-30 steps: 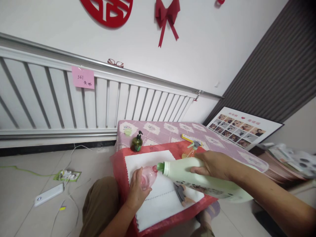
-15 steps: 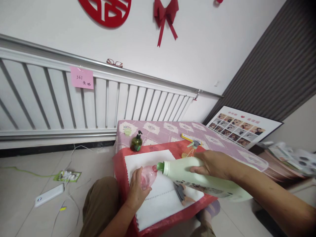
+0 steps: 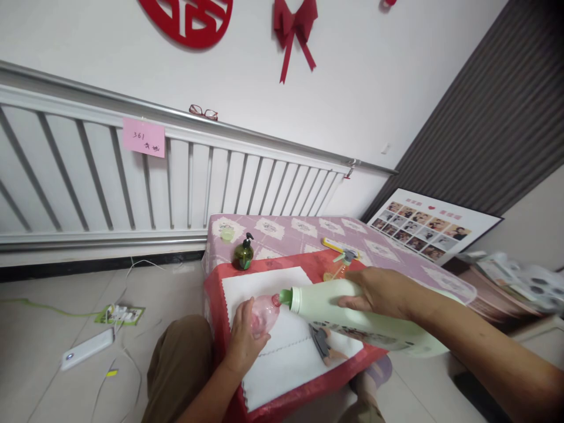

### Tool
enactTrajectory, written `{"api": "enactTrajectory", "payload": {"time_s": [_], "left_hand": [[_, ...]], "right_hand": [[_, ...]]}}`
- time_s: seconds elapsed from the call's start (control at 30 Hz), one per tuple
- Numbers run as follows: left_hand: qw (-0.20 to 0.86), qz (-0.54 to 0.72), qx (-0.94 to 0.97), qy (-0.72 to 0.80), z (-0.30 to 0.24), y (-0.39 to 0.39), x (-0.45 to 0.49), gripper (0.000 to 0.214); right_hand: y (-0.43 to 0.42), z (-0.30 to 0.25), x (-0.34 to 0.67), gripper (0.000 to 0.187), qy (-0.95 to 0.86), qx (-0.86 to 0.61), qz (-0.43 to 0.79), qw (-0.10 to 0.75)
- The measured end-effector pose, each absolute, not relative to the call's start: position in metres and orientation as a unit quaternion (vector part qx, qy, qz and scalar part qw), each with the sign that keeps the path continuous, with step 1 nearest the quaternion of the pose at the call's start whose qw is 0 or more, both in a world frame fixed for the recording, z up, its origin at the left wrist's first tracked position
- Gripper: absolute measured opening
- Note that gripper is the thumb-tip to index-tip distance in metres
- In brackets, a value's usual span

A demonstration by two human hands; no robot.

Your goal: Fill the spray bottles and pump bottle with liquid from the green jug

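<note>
I've got the pink bottle (image 3: 264, 312) low-centre on my feed, held tilted over the white cloth (image 3: 282, 367), neck pointing right & up. L hand (image 3: 244, 343) is wrapped round its base, fingers curled over the body in a firm hold. Can't tell if the bottle rests on the cloth.

Its mouth touches the green spout (image 3: 285, 297) of the jug (image 3: 335, 311). I can't see whether anything flows. The jug is pale green & tipped almost flat, spout to the left, body running right past the table edge. R hand (image 3: 379, 292) clamps it from above, fingers (image 3: 352, 302) folded down its near side, forearm coming in from bottom right.

Just under the jug, a dark sprayer head (image 3: 324, 346) lies on the white cloth. That cloth lies on a red cloth (image 3: 308, 263) over the near end of the table (image 3: 299, 226), which has a pink patterned cover.

Further back:
- A dark green pump bottle (image 3: 244, 254) stands upright near the red cloth's far-left corner.
- An orange spray bottle (image 3: 340, 267) is just beyond R hand.
- A yellow item (image 3: 331, 243) is behind it, too small to ID.

The wearer's knee (image 3: 180, 364) is left of the table. On the floor further left I see a white power bank (image 3: 86, 350) w/ cables. Behind is a radiator (image 3: 198, 182) w/ a pink note (image 3: 144, 137) stuck on & glasses (image 3: 203, 111) on top. A photo board (image 3: 429, 226) leans at right.
</note>
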State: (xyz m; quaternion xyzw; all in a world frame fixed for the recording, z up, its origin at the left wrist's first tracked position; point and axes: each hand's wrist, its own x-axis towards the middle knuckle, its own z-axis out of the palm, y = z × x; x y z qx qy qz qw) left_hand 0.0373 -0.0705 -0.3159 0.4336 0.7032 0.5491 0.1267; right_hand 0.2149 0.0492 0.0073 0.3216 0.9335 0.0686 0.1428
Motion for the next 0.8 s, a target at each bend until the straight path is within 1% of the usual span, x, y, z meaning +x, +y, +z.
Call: {"api": "enactTrajectory", "payload": {"time_s": [0.33, 0.53, 0.8], "left_hand": [[0.131, 0.545, 0.433, 0.706, -0.3140, -0.0709, 0.0376, 0.087], [0.115, 0.550, 0.439, 0.701, -0.3160, -0.0701, 0.0375, 0.087], [0.109, 0.553, 0.444, 0.697, -0.3207, -0.0690, 0.0368, 0.089]], "right_hand": [[0.0489, 0.0075, 0.2167, 0.038, 0.932, 0.325, 0.062, 0.147], [0.0495, 0.0072, 0.2162, 0.038, 0.931, 0.329, 0.057, 0.149], [0.0527, 0.0038, 0.2178, 0.038, 0.935, 0.327, 0.047, 0.130]]}}
